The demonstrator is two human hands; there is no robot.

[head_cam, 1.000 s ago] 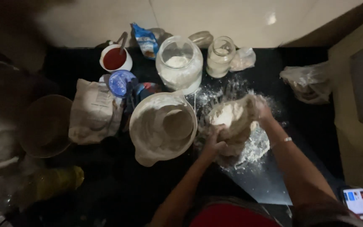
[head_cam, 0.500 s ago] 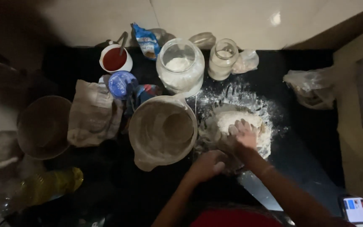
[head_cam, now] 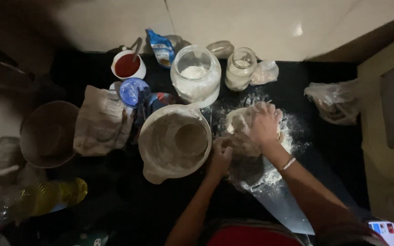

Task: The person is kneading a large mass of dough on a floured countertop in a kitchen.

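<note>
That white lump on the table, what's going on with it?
It's dough, and a person is working it with bare hands on a floury black counter. The right hand presses down on top of it, and the left hand grips its near edge. Beside them sits a floury mixing bowl, with a big flour jar behind it.

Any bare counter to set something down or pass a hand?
Bare dark counter lies between the dough under the right hand and the crumpled plastic bag, and in front of the mixing bowl by the left hand. Crowded: the back row of jars and the paper sack side.
</note>
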